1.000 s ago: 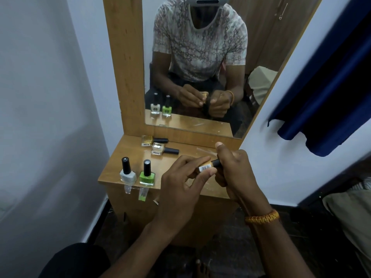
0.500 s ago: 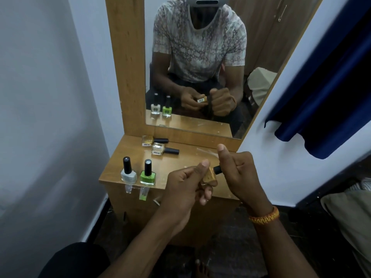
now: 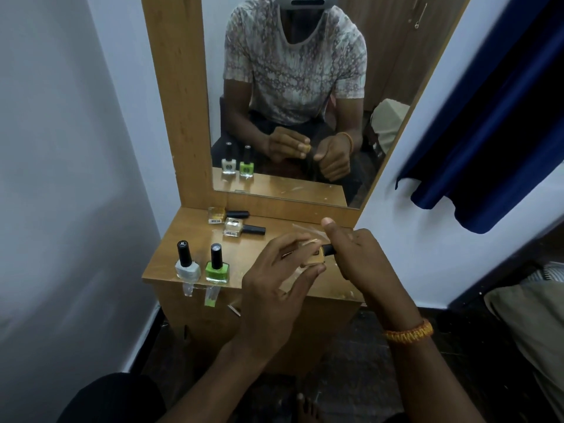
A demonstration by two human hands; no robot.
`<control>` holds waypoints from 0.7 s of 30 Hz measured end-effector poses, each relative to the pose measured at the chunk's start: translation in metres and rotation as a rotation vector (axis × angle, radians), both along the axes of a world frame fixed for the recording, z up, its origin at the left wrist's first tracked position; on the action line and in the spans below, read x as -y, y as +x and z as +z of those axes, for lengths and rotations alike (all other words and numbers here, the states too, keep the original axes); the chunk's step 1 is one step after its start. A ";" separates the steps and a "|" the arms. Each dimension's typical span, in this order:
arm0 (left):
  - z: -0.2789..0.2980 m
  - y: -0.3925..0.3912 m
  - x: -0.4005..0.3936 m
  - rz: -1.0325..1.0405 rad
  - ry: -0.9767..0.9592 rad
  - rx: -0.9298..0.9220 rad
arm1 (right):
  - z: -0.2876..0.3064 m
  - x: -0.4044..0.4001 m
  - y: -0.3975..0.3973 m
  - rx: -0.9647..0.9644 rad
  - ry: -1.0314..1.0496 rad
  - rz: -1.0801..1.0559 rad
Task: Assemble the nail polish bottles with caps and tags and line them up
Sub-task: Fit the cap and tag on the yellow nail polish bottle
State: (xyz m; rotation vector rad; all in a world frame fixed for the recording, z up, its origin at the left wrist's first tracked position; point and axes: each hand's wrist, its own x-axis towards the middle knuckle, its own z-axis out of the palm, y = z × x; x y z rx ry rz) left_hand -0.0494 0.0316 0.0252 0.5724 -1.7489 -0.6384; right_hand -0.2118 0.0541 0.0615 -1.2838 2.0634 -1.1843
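Above the wooden shelf (image 3: 250,264), my left hand (image 3: 274,288) pinches a tan nail polish bottle (image 3: 314,258) by its glass body, lying sideways. My right hand (image 3: 357,257) grips its black cap (image 3: 329,249), thumb pointing up. A pale grey bottle (image 3: 187,264) and a green bottle (image 3: 217,265) stand upright side by side at the shelf's front left edge, each with a clear tag hanging over the edge. Near the mirror lie a yellow bottle (image 3: 225,214) and a clear bottle (image 3: 242,228), both capped.
A tall mirror (image 3: 305,102) in a wooden frame rises behind the shelf and reflects me and the standing bottles. A white wall is at left, a blue curtain (image 3: 494,132) hangs at right. A clear plastic wrapper (image 3: 308,231) lies on the shelf behind my hands.
My left hand has turned the tan bottle, so its barcode label no longer faces me, and its fingers have spread out. My right hand stays on the cap.
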 end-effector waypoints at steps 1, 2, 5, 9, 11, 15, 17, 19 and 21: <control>0.000 0.001 0.000 0.009 0.007 0.002 | 0.002 0.000 0.000 0.070 -0.023 0.022; 0.000 0.001 0.000 0.014 0.023 0.003 | 0.003 -0.001 0.000 0.131 -0.057 0.036; 0.002 0.001 -0.001 0.001 0.076 -0.006 | 0.005 0.000 0.002 0.169 -0.155 0.039; 0.002 0.000 -0.004 -0.053 0.216 -0.039 | 0.006 0.000 0.003 0.056 -0.232 0.054; 0.004 0.001 -0.006 -0.132 0.369 -0.072 | 0.009 -0.002 0.004 -0.042 -0.291 0.068; 0.006 0.002 -0.004 -0.296 0.671 -0.111 | 0.011 -0.004 0.004 -0.179 -0.379 0.185; 0.005 0.002 0.002 -0.457 0.981 -0.226 | 0.010 -0.004 0.002 -0.248 -0.406 0.251; 0.007 0.004 0.004 -0.577 1.253 -0.316 | 0.009 -0.003 0.003 -0.308 -0.436 0.285; 0.009 0.004 0.003 -0.522 1.166 -0.269 | 0.007 -0.002 0.004 -0.306 -0.450 0.254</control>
